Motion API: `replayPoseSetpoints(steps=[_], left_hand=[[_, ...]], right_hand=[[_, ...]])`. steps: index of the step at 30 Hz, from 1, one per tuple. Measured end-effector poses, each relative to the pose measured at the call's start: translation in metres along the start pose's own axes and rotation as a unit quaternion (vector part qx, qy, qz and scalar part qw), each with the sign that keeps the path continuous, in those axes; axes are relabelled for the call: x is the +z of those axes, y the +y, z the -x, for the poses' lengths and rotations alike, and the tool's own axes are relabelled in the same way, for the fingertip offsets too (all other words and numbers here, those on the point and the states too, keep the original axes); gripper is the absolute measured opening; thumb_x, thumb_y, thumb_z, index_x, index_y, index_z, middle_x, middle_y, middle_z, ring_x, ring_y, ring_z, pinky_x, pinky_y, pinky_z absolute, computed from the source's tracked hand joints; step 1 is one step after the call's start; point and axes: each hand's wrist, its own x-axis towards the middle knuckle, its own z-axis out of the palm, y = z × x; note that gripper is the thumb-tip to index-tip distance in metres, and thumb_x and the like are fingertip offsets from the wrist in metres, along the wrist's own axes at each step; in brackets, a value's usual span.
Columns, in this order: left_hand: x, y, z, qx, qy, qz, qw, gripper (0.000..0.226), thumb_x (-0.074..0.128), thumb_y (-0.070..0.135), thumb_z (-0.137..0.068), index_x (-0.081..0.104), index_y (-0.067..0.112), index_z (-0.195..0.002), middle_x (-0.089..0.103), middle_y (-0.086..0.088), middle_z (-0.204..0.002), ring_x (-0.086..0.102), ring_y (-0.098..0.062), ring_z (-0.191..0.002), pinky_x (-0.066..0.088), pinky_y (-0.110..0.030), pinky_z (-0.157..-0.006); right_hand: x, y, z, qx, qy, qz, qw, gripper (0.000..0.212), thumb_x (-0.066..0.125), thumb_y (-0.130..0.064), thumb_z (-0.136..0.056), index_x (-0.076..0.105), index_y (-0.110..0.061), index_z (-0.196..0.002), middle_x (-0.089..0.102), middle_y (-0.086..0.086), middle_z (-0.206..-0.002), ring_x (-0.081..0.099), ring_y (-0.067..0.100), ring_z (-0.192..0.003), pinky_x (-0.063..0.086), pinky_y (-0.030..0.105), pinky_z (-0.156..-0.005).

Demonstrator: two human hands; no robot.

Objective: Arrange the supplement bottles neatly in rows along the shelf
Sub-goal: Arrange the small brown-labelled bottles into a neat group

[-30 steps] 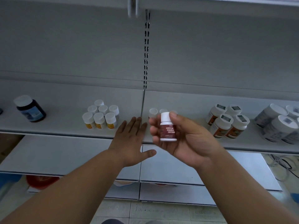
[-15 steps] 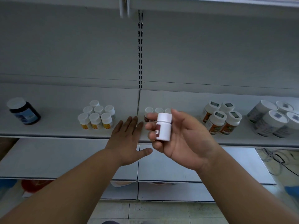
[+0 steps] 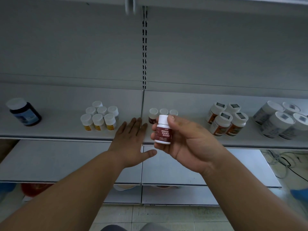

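Curled fingers [image 3: 155, 133] and the thumb of the right hand [image 3: 186, 144] pinch a small white-capped bottle [image 3: 163, 130] with a dark red label, holding it upright in front of the shelf edge, label toward the camera. Just to its left the left hand [image 3: 131, 140] is held flat, palm down, its fingers straight and close together and the thumb out to the side toward the held bottle; the fingertips reach over the front lip of the shelf [image 3: 50, 130], and I cannot tell whether they touch it.

Behind the held bottle, on the shelf, three matching dark red bottles [image 3: 153, 115] stand side by side in a row, partly hidden by the right hand. Left of the vertical seam stands a tight cluster of small yellow-labelled bottles [image 3: 100, 117] with white caps. Far to the left a dark bottle with a blue label [image 3: 25, 112] stands alone. To the right, four orange-labelled bottles [image 3: 226, 120] stand in a close group, and beyond them larger white bottles [image 3: 281, 120] crowd together at the frame edge.

Below, a lower shelf [image 3: 50, 160] juts forward, with cables [image 3: 283, 162] on the floor at the right.
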Motion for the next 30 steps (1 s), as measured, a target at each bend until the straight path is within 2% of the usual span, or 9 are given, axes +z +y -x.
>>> replayPoseSetpoints(steps=[4, 6, 10, 12, 14, 17, 19, 22, 30], left_hand=[[-0.002, 0.001, 0.000, -0.006, -0.006, -0.017, 1.000, 0.109, 0.008, 0.091, -0.075, -0.006, 0.023, -0.158, -0.004, -0.005, -0.167, -0.009, -0.022, -0.153, 0.000, -0.046, -0.123], [-0.002, 0.001, 0.000, -0.005, -0.006, -0.021, 1.000, 0.108, 0.012, 0.091, -0.077, -0.007, 0.022, -0.158, -0.004, -0.006, -0.167, -0.009, -0.023, -0.153, 0.000, -0.047, -0.123], [-0.001, 0.000, -0.001, -0.003, -0.006, -0.012, 1.000, 0.110, 0.006, 0.091, -0.071, -0.001, 0.024, -0.158, -0.004, -0.004, -0.167, -0.010, -0.022, -0.153, 0.000, -0.047, -0.123], [-0.002, 0.001, 0.000, -0.003, -0.006, -0.002, 1.000, 0.111, 0.005, 0.089, -0.068, 0.000, 0.023, -0.159, -0.004, -0.004, -0.167, -0.009, -0.022, -0.153, 0.000, -0.047, -0.123], [-0.005, 0.002, 0.001, -0.004, -0.009, 0.004, 1.000, 0.113, 0.002, 0.087, -0.065, -0.001, 0.023, -0.159, -0.005, -0.004, -0.167, -0.010, -0.021, -0.153, 0.000, -0.046, -0.123], [-0.006, 0.002, 0.002, -0.004, -0.007, -0.003, 1.000, 0.114, 0.002, 0.089, -0.067, -0.004, 0.022, -0.159, -0.005, -0.006, -0.167, -0.010, -0.022, -0.153, -0.002, -0.045, -0.123], [-0.005, 0.002, 0.002, -0.001, -0.010, -0.010, 1.000, 0.111, 0.007, 0.090, -0.073, -0.006, 0.020, -0.158, -0.005, -0.007, -0.167, -0.011, -0.023, -0.153, -0.003, -0.045, -0.123], [-0.003, 0.001, 0.001, 0.003, -0.012, -0.016, 1.000, 0.107, 0.013, 0.088, -0.078, -0.005, 0.020, -0.158, -0.005, -0.008, -0.167, -0.010, -0.024, -0.153, -0.003, -0.046, -0.123], [-0.003, 0.002, 0.001, -0.002, -0.014, -0.011, 1.000, 0.110, 0.007, 0.089, -0.074, -0.005, 0.019, -0.158, -0.007, -0.008, -0.167, -0.011, -0.024, -0.153, -0.005, -0.046, -0.123]], right_hand=[[0.002, 0.001, -0.001, -0.092, 0.062, 0.135, 0.985, 0.029, 0.073, -0.016, -0.080, 0.062, -0.005, -0.104, 0.067, 0.012, -0.091, 0.064, 0.026, -0.085, 0.058, 0.032, -0.076], [0.003, 0.001, 0.003, -0.179, 0.086, 0.297, 0.934, 0.027, 0.073, -0.012, -0.080, 0.064, -0.008, -0.106, 0.071, 0.007, -0.094, 0.068, 0.017, -0.088, 0.056, 0.028, -0.080], [-0.006, 0.004, 0.008, -0.393, 0.030, 0.617, 0.681, 0.035, 0.074, -0.009, -0.082, 0.064, -0.011, -0.115, 0.066, 0.000, -0.113, 0.060, 0.016, -0.112, 0.050, 0.037, -0.092], [-0.012, 0.005, 0.007, -0.445, -0.007, 0.662, 0.603, 0.036, 0.074, -0.005, -0.080, 0.065, -0.005, -0.115, 0.066, 0.003, -0.117, 0.058, 0.016, -0.117, 0.045, 0.035, -0.099], [-0.013, 0.007, 0.006, -0.437, 0.001, 0.656, 0.616, 0.034, 0.074, -0.009, -0.081, 0.067, -0.006, -0.114, 0.067, 0.000, -0.114, 0.059, 0.012, -0.110, 0.046, 0.030, -0.095], [-0.009, 0.006, -0.002, -0.332, 0.078, 0.588, 0.733, 0.030, 0.071, -0.016, -0.082, 0.066, -0.016, -0.112, 0.066, -0.008, -0.099, 0.062, 0.005, -0.086, 0.050, 0.021, -0.079], [-0.013, 0.001, -0.020, -0.277, 0.132, 0.595, 0.743, 0.035, 0.068, -0.016, -0.083, 0.063, -0.024, -0.117, 0.063, -0.012, -0.095, 0.059, 0.003, -0.076, 0.048, 0.014, -0.070], [-0.021, -0.007, -0.053, -0.285, 0.143, 0.679, 0.661, 0.025, 0.067, -0.020, -0.083, 0.065, -0.021, -0.108, 0.059, -0.010, -0.095, 0.054, 0.004, -0.075, 0.041, 0.008, -0.067], [-0.047, 0.002, -0.093, -0.325, 0.090, 0.801, 0.495, 0.014, 0.065, -0.024, -0.075, 0.066, -0.015, -0.085, 0.066, 0.000, -0.084, 0.057, 0.028, -0.084, 0.040, 0.036, -0.073]])
